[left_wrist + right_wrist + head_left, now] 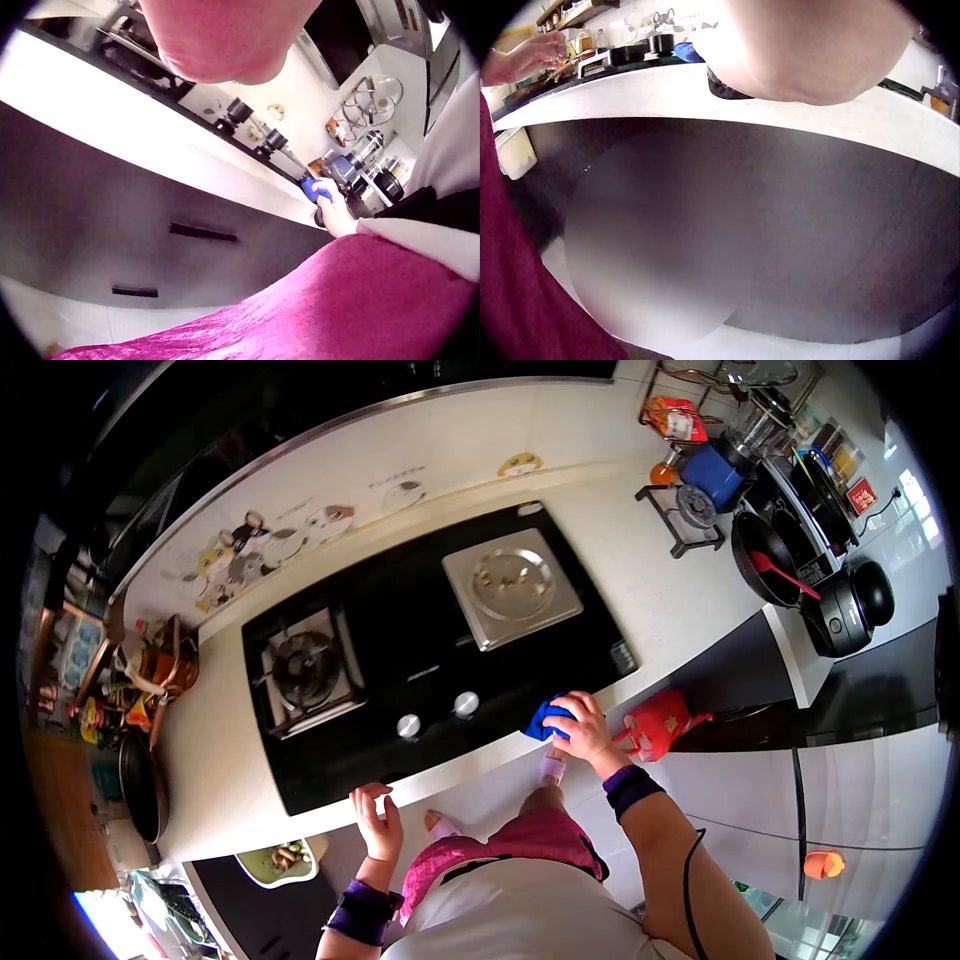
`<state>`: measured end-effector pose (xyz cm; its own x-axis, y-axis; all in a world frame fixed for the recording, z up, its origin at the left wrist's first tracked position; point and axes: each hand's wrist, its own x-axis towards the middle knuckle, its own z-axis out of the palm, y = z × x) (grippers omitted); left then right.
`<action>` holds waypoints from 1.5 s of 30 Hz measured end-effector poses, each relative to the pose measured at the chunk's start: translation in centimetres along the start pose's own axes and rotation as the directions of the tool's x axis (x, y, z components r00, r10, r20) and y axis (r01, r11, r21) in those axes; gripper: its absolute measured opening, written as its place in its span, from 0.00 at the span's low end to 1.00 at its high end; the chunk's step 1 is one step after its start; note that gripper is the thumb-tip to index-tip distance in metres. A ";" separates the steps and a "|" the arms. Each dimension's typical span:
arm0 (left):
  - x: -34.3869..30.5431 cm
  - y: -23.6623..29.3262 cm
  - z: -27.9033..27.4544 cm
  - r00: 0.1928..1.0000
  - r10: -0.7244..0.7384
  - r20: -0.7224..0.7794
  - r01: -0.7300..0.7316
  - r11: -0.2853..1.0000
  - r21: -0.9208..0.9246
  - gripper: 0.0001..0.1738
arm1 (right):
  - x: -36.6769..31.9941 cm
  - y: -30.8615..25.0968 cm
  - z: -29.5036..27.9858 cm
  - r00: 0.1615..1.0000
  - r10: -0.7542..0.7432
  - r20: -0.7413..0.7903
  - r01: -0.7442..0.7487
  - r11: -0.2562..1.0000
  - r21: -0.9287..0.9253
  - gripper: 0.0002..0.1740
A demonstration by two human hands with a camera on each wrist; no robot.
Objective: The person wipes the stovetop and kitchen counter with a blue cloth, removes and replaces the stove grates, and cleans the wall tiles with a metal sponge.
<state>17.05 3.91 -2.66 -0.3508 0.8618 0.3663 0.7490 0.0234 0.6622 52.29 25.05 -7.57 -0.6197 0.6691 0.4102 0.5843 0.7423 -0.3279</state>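
Note:
My right hand point(583, 728) grips a bunched blue cloth point(545, 720) at the front edge of the black gas stove point(400, 650). In the left wrist view the same blue cloth point(316, 189) shows in the fingers at the counter edge. My left hand point(378, 822) holds nothing, its fingers loosely bent, near the counter's front edge left of the cloth. Two silver knobs point(466, 705) stand on the stove's front. The right burner's square metal plate point(480, 610) has small food scraps point(510, 578) on it and no pan support. A pan support sits over the left burner point(305, 668).
A removed pan support point(680, 520) lies on the counter at the back right. Beyond it are a wok point(752, 565) with a red spatula point(785, 574) and a black appliance point(840, 615). A pan point(140, 785) stands at the left; a green bin point(262, 865) hangs below the counter.

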 end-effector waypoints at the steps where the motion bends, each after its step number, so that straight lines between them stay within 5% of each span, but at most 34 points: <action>1: 1.1 1.8 1.6 1.000 -0.003 0.015 0.003 1.000 0.010 0.13 | -0.3 2.0 -1.0 1.000 -0.006 0.015 0.006 1.000 0.011 0.17; 13: 9.5 17.4 17.9 0.994 0.101 0.043 -0.099 0.994 -0.043 0.14 | -1.7 19.1 -9.0 0.984 -0.111 0.139 0.082 0.977 0.198 0.21; 14: 9.8 18.0 18.0 0.995 0.096 0.026 -0.095 0.995 -0.040 0.13 | -1.7 19.9 -9.8 0.982 -0.026 0.189 -0.003 0.988 0.156 0.19; 17: 10.0 18.4 18.5 1.000 0.010 0.021 -0.009 0.999 -0.037 0.12 | 0.1 23.3 -11.9 0.916 0.385 -0.112 -0.375 0.922 0.097 0.19; 19: 10.2 18.0 19.5 1.000 -0.012 0.013 0.013 0.998 -0.068 0.12 | 3.2 22.4 -13.7 0.921 0.350 -0.170 -0.326 0.933 0.152 0.24; 21: 11.0 17.5 20.6 1.000 -0.004 0.010 0.005 0.993 -0.115 0.13 | 2.9 21.7 -10.6 0.973 0.215 0.089 -0.231 0.937 0.260 0.26; 23: 13.1 18.1 21.3 0.999 0.005 0.043 0.000 0.992 -0.128 0.13 | 3.8 19.2 -10.3 0.980 0.126 0.151 -0.124 0.992 -0.026 0.29; 24: 14.1 18.1 21.7 0.998 0.029 0.050 -0.022 0.989 -0.147 0.13 | 4.3 20.3 -9.0 0.969 0.159 0.188 -0.158 0.987 -0.020 0.30; 31: 17.8 18.7 24.3 0.984 0.111 0.137 -0.085 0.979 -0.184 0.13 | 14.8 29.7 -4.5 0.960 0.275 -0.049 -0.279 0.953 -0.115 0.28; 33: 17.9 19.7 24.3 0.934 0.240 0.264 -0.199 0.965 -0.173 0.16 | 17.5 32.7 -2.5 0.957 0.234 -0.172 -0.258 0.956 -0.140 0.28; 39: 11.9 21.8 26.1 0.747 0.381 0.545 -0.360 0.921 -0.151 0.23 | 21.2 36.9 -1.6 0.979 0.199 -0.034 -0.202 0.968 -0.146 0.30; 45: 4.2 23.2 29.2 0.765 0.044 0.643 -0.298 0.909 0.292 0.28 | 18.6 37.2 -4.1 1.000 0.004 -0.002 -0.004 0.999 -0.039 0.29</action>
<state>49.35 22.86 -4.81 0.1257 0.9859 -0.1109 0.9493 -0.0871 0.3019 64.68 64.96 -8.70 -0.6159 0.6722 0.4109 0.6070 0.7374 -0.2964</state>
